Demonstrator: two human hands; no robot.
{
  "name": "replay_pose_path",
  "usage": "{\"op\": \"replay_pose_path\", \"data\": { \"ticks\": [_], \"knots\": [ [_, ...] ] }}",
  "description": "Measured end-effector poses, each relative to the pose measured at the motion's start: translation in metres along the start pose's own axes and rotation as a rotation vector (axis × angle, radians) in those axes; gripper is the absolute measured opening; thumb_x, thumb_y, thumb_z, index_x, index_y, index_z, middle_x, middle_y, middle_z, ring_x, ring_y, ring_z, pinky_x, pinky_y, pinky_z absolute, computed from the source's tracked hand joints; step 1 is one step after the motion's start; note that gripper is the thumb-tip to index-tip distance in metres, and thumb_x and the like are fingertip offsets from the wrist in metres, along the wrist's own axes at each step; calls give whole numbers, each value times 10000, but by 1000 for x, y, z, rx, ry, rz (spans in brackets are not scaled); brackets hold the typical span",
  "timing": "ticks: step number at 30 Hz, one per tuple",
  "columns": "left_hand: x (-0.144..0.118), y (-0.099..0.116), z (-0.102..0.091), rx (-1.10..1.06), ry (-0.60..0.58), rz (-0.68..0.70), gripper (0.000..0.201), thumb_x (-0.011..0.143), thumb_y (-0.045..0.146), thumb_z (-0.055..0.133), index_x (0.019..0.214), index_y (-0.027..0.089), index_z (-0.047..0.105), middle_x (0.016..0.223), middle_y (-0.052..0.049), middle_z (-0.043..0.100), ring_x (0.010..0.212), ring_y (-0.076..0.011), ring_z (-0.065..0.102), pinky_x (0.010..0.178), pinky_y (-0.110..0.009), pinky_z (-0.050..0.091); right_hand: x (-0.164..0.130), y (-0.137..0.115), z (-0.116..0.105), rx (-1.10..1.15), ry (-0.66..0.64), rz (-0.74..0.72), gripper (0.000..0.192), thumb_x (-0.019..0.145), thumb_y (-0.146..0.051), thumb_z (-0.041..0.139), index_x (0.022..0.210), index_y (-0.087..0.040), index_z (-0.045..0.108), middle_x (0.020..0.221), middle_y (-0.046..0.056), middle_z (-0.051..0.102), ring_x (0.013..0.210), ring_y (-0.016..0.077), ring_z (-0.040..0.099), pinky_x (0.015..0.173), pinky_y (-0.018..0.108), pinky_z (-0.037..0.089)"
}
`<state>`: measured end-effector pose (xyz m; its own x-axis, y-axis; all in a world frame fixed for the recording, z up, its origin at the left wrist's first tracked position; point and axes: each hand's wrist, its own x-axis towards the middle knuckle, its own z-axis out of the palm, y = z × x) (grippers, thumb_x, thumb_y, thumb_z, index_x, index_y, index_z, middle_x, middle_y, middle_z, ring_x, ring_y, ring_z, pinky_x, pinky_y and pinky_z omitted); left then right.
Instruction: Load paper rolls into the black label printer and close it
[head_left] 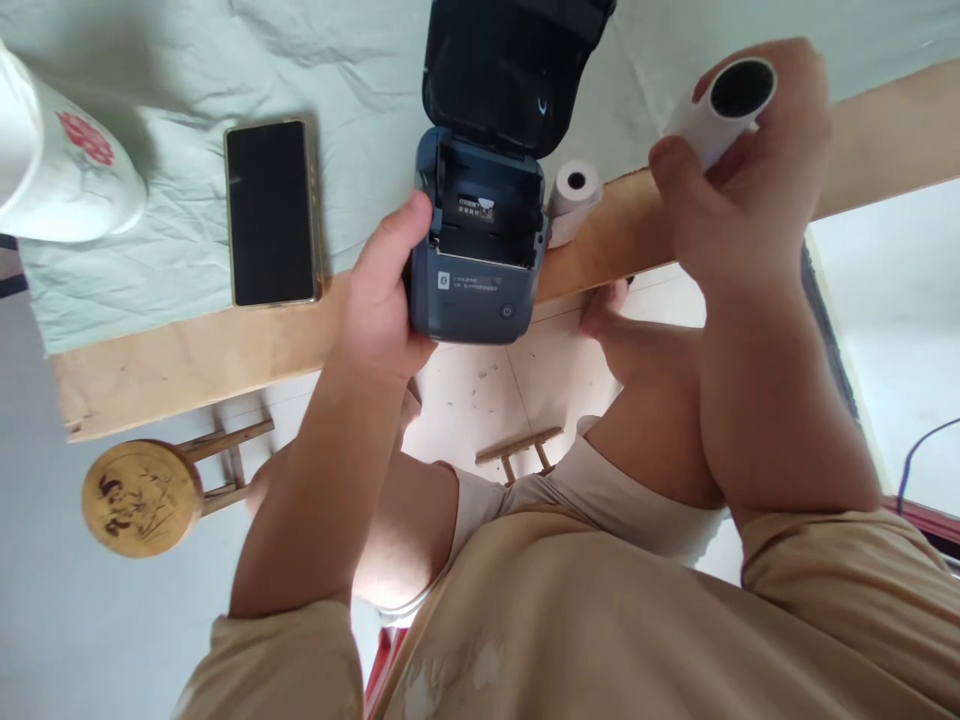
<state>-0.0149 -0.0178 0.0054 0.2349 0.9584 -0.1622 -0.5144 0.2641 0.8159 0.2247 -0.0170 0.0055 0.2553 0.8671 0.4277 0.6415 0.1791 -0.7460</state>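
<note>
A small dark blue label printer [475,305] is gripped by my left hand [386,290], the thumb at its left edge and the fingers beneath it. Its black lid [510,75] is swung up, and the paper compartment shows no roll, only a printed sticker inside. Up and to the right, my right hand [757,190] is closed around a white paper roll [709,130] with a dark core. Another white paper roll [574,205] is on the table just right of the printer, partly hidden behind it.
A phone [271,212] lies face up on the pale green cloth [360,110]. Left of it is a white container [75,150] with a red flower print. The table's wooden edge [187,355] runs across the view. A round wooden stool [142,498] stands on the floor at lower left.
</note>
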Motion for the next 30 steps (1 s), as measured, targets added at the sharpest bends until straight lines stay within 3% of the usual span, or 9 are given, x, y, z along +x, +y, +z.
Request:
{"op": "replay_pose_path", "data": {
  "ticks": [2,6,9,11,13,16,21,27,30],
  "knots": [
    [0,0,0,9,5,-3,305,936,331,496,902,171,754,911,-15,757,990,-191,721,959,-319,598,2,9,-2,-178,-18,-57,332,687,-156,658,1002,-221,575,1027,38,620,954,158,570,785,305,463],
    [0,0,-3,12,30,-22,329,950,366,475,929,169,738,935,-22,742,1100,-204,685,991,-331,578,4,16,-3,-314,-84,20,479,688,-170,646,1148,-237,530,1090,33,639,951,194,599,898,398,480],
    [0,0,-4,0,23,-48,252,915,365,558,925,174,722,956,-26,740,1080,-205,680,987,-319,573,-3,4,-4,-262,-26,-149,557,708,-168,624,1237,-249,472,1239,39,582,1154,211,575,1024,417,466],
    [1,0,-4,-3,2,-61,220,886,358,593,898,186,730,942,-12,743,1031,-201,693,945,-311,592,-12,-8,-3,-203,18,-279,433,802,-184,539,1220,-285,489,1207,22,579,1149,182,585,993,384,479],
    [1,0,-4,6,-18,-56,228,874,361,595,904,193,745,933,-7,745,1015,-209,702,897,-312,610,-20,-18,3,-135,-64,-330,483,821,-191,504,1289,-299,448,1227,30,568,1124,182,609,910,367,501],
    [2,-2,-5,15,-12,-36,259,865,398,576,895,214,756,956,-23,750,1046,-238,701,838,-321,622,-26,-21,21,-134,-219,-305,538,774,-202,582,1292,-295,472,1267,67,558,1164,214,595,870,358,525],
    [3,-3,-5,5,20,-56,267,865,421,564,839,222,740,999,-40,748,1108,-259,684,829,-348,628,-22,-16,42,-205,-191,-189,420,730,-213,642,1141,-280,588,1121,96,596,1005,229,607,714,333,506],
    [3,-3,-5,-1,23,-31,286,895,387,536,845,213,758,973,-14,757,1007,-208,714,851,-321,631,-20,-19,36,-117,-224,-184,558,704,-56,530,1211,-287,504,1227,57,604,1132,217,585,958,387,502],
    [3,-3,-4,14,19,-25,289,896,386,534,845,214,761,959,-4,763,979,-200,719,820,-315,637,-21,-20,35,-127,-237,-183,487,701,-68,534,1141,-276,539,1124,61,617,1069,205,585,885,362,514]
  ]
}}
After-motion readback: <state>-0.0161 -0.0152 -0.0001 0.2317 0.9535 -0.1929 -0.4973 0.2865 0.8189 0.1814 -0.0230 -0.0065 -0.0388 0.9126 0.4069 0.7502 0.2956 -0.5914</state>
